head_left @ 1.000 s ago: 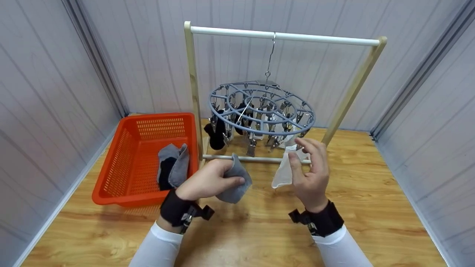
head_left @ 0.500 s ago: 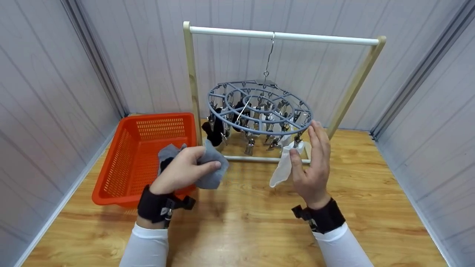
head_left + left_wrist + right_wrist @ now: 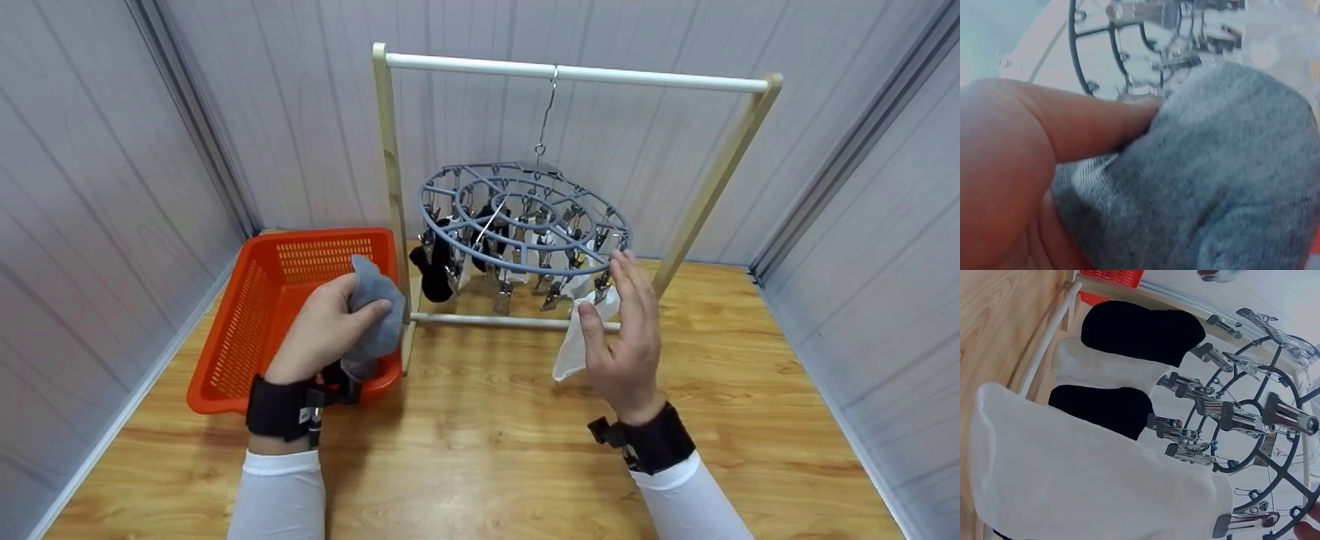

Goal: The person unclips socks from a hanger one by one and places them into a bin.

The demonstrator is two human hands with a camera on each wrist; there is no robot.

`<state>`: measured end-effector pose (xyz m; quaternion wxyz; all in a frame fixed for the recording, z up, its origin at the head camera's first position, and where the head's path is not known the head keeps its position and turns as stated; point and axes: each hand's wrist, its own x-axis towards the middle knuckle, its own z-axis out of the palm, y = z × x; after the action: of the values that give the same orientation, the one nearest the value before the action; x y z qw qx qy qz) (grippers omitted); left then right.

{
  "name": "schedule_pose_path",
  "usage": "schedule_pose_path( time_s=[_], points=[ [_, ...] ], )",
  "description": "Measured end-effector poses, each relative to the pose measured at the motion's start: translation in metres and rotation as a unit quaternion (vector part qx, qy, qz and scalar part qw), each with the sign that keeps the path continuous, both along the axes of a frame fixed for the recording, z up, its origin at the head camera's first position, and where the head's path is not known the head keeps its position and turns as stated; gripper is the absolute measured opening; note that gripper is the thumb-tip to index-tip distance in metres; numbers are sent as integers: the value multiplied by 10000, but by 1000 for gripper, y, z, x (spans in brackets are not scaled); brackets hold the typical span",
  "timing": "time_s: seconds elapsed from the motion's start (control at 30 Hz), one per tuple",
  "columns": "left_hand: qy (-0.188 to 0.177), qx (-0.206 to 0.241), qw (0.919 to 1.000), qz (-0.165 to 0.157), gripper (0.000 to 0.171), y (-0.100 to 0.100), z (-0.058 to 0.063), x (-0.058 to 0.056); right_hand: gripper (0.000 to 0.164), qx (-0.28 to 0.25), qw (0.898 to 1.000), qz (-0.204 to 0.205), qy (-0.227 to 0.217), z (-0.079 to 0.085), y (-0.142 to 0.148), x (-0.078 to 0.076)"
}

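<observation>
My left hand [image 3: 315,334] pinches a grey sock [image 3: 375,315] between thumb and fingers, above the right side of the orange basket [image 3: 217,406]. Its ribbed fabric fills much of the left wrist view. My right hand [image 3: 626,349] is raised with straight fingers, the fingertips at the right rim of the round grey clip hanger [image 3: 520,268]. Just left of that hand, a white sock [image 3: 1095,467] hangs from a metal clip [image 3: 1247,521]. Further black socks [image 3: 1143,333] and white ones hang from other clips. Behind the left hand, socks in the basket are mostly hidden.
A wooden stand with a white top bar [image 3: 480,65] carries the hanger by a wire hook [image 3: 548,112]. Its lower bar [image 3: 495,321] runs low across, beside the basket. Several free clips dangle at the hanger's front. Pale panel walls enclose the wooden floor [image 3: 487,457].
My left hand has carried the grey sock leftward, from in front of the hanger to over the basket. My right fingers have straightened and reached the hanger rim.
</observation>
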<state>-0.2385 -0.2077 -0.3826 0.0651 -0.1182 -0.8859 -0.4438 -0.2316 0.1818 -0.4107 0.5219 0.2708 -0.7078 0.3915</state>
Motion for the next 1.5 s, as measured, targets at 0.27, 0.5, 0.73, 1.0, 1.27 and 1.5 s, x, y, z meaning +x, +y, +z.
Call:
schedule_pose_path(
  time_s=[0.27, 0.5, 0.73, 1.0, 1.27, 1.5],
  points=[
    [-535, -380, 9966, 498, 32, -24, -12, -9, 56, 64, 9999, 86, 117, -2, -4, 2],
    [-922, -1014, 9865, 898, 72, -26, -16, -13, 52, 188, 9994, 216, 213, -2, -7, 4],
    [-528, -752, 9942, 564, 59, -5, -8, -7, 46, 263, 9981, 407, 390, 0, -9, 7],
    [-313, -626, 9968, -376, 43, 24, -14, -10, 45, 437, 9943, 725, 646, 5, -12, 12],
    [21, -416, 9967, -699, 29, 51, -16, -7, 49, 163, 9968, 475, 618, 2, -10, 10],
    [368, -345, 9928, -1089, 28, 76, -23, -6, 56, 157, 9996, 82, 231, -6, -5, 4]
  ],
)
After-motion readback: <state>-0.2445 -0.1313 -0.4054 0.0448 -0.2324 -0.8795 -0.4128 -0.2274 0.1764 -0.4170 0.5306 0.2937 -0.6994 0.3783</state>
